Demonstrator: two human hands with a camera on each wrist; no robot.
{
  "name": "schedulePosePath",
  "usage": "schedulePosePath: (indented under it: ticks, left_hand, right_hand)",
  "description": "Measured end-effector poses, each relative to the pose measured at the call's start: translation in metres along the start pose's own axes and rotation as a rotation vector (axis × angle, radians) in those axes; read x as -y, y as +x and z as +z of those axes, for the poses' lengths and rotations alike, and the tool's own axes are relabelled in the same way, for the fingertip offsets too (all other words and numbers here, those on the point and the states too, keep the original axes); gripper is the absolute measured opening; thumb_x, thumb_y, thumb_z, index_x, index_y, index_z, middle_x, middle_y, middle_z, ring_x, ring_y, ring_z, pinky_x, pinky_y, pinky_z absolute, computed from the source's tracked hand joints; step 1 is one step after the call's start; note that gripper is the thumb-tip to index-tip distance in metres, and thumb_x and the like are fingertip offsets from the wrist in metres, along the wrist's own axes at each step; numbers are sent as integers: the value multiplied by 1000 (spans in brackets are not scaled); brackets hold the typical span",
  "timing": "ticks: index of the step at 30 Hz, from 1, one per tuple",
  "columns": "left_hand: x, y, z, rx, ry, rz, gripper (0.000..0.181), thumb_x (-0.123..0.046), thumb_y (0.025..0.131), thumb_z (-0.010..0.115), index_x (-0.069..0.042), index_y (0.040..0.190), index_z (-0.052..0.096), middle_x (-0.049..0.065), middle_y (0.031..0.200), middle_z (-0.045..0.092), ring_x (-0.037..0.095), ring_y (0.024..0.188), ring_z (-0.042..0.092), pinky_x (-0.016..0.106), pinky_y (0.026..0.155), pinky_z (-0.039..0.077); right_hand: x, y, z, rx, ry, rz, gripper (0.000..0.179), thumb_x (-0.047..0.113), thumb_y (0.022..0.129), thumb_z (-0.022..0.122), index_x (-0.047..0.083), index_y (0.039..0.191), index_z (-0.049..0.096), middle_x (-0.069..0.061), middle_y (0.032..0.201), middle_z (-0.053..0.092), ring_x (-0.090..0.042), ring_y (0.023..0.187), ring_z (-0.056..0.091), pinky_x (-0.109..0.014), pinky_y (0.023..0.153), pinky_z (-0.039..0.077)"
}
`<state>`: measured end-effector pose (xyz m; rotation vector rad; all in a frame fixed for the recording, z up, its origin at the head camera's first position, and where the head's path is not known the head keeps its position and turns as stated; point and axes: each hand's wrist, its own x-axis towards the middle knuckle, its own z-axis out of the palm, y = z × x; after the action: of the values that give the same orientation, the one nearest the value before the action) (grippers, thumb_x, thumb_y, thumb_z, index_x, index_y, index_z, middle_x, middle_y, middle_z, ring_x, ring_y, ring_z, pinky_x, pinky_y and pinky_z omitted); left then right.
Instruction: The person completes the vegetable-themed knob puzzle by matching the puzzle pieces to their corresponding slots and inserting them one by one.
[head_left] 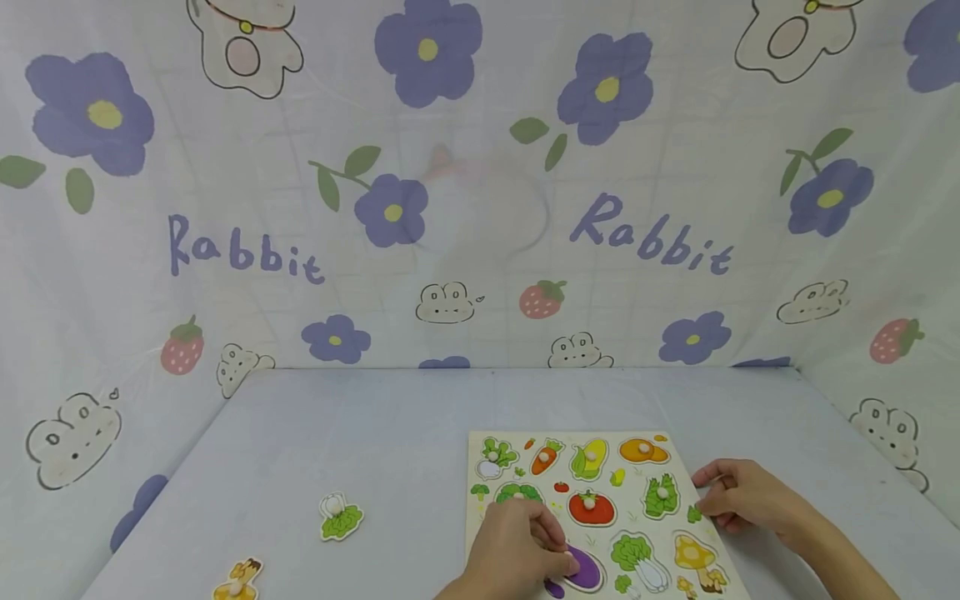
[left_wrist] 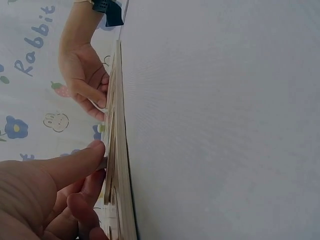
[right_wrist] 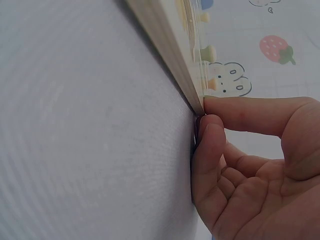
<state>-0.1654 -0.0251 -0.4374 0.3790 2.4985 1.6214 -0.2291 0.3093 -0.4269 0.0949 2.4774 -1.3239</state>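
Note:
A wooden vegetable puzzle board (head_left: 551,525) lies at the right front of the table. My left hand (head_left: 517,542) pinches the knob of the purple eggplant piece (head_left: 587,570) at the board's front; in the left wrist view the fingers (left_wrist: 80,162) hold that knob low over the board. I cannot tell whether the piece sits fully in its slot. At the right edge, my right hand (head_left: 757,500) grips the board between thumb and fingers, as the right wrist view shows at the board's corner (right_wrist: 187,85). Around the eggplant are the tomato (head_left: 592,510), bok choy (head_left: 640,563) and partly covered broccoli (head_left: 519,493) pieces.
Left of the board, a loose cabbage piece (head_left: 341,518) lies on the table (head_left: 405,467). Nearer the front left is a loose mushroom piece (head_left: 238,583), cut off by the frame. A patterned cloth (head_left: 480,167) stands behind and at both sides.

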Motion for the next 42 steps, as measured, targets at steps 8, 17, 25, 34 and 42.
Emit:
schedulePosePath:
  ticks: [8,17,25,34,42]
  left_hand:
    - [1,1,2,12,-14,-16,28,-8,66,91,-15,68,65,-10,59,63,9,54,61,25,58,49]
    - [3,2,2,42,-63,0,23,-4,69,89,-15,69,68,-10,60,65,8,57,63,24,60,50]
    - [10,3,-6,107,-129,69,16,-4,76,84,-11,77,70,-8,69,67,7,63,63,22,60,49]
    - [21,-7,-59,-58,-45,147,5,-14,88,76,-17,89,72,-9,80,68,11,66,58,25,63,50]
    - [54,-26,-135,-311,127,63,10,-11,85,78,-19,88,72,-9,83,69,12,69,61,26,58,50]
  right_hand:
    - [0,1,0,-1,-1,2,39,7,80,75,-6,112,56,-6,75,57,-20,67,54,-32,58,49]
    - [0,1,0,3,0,-1,39,7,81,75,-6,112,56,-6,75,57,-20,67,54,-32,58,49]
    - [0,1,0,5,0,-5,39,7,80,75,-6,112,56,-6,75,57,-20,66,54,-32,58,49]
    - [1,1,1,-5,-8,19,40,9,80,76,-5,112,57,-7,76,58,-20,68,54,-33,59,49]
    - [-1,1,0,-6,-5,14,40,8,80,76,-5,112,56,-7,76,57,-20,68,54,-33,59,49]
